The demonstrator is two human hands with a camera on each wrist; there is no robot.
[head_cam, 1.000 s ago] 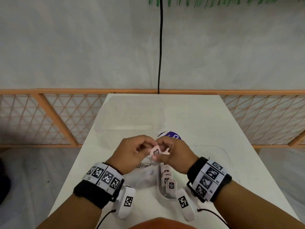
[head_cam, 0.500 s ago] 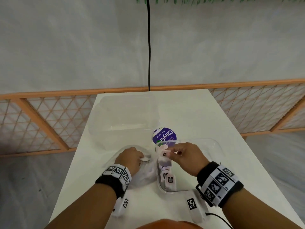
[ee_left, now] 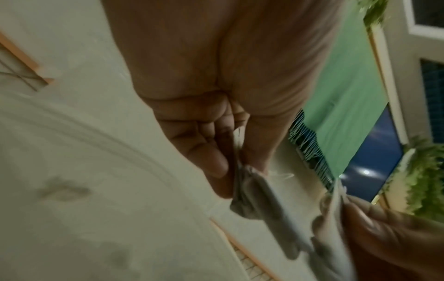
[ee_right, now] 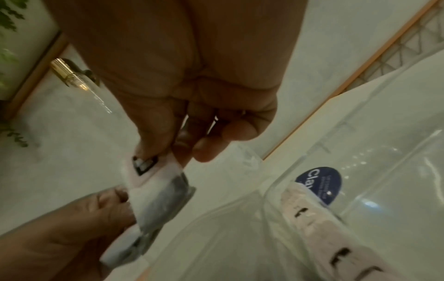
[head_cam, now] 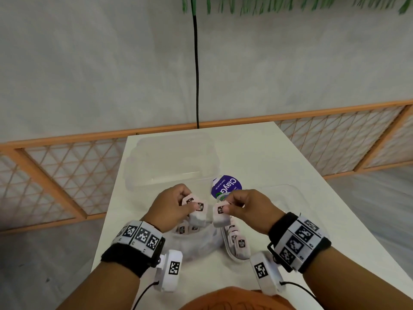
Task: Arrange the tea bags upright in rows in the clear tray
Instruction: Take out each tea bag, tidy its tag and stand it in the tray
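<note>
My left hand (head_cam: 190, 204) holds two pale tea bags (head_cam: 197, 212) by their tops, above a loose heap of tea bags (head_cam: 190, 231) in a clear wrap. My right hand (head_cam: 225, 208) pinches one tea bag (head_cam: 220, 217) by its tag, thumb in front, just left of the clear tray (head_cam: 297, 198). A short row of tea bags (head_cam: 237, 239) stands upright along the tray's left wall. In the right wrist view the pinched tea bag (ee_right: 161, 195) hangs beside the left hand (ee_right: 72, 237), with the upright row (ee_right: 324, 228) at the lower right. The left wrist view shows fingertips (ee_left: 216, 171) on a blurred tea bag (ee_left: 254, 195).
A large clear tub (head_cam: 172, 159) stands at the back left of the white table (head_cam: 257, 153). A round purple label (head_cam: 226, 185) shows at the tray's far left corner. An orange lattice fence (head_cam: 55, 175) runs behind the table. A black cable (head_cam: 196, 74) hangs down the wall.
My left hand dipped into the heap and came up with two tea bags, back beside the right hand. My right hand still holds its tea bag, a little lower.
</note>
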